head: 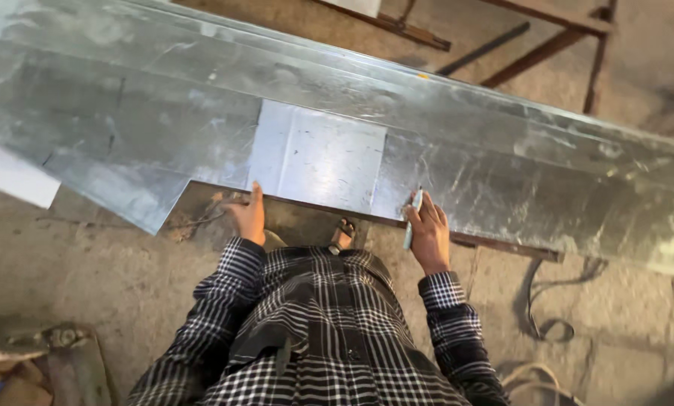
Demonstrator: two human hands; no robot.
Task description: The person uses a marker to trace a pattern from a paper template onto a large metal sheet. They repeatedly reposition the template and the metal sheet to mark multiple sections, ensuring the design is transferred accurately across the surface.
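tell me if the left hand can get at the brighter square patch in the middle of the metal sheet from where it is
Probably yes. The left hand already rests at the near edge of the metal sheet, just below the bright square patch, and nothing lies between them.

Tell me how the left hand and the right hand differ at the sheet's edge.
The left hand holds nothing and presses its fingers up against the near edge of the metal sheet; the right hand grips a pale marker. The left sits at the sheet's cut-out notch, the right further along the straight edge. Both wear checked sleeves.
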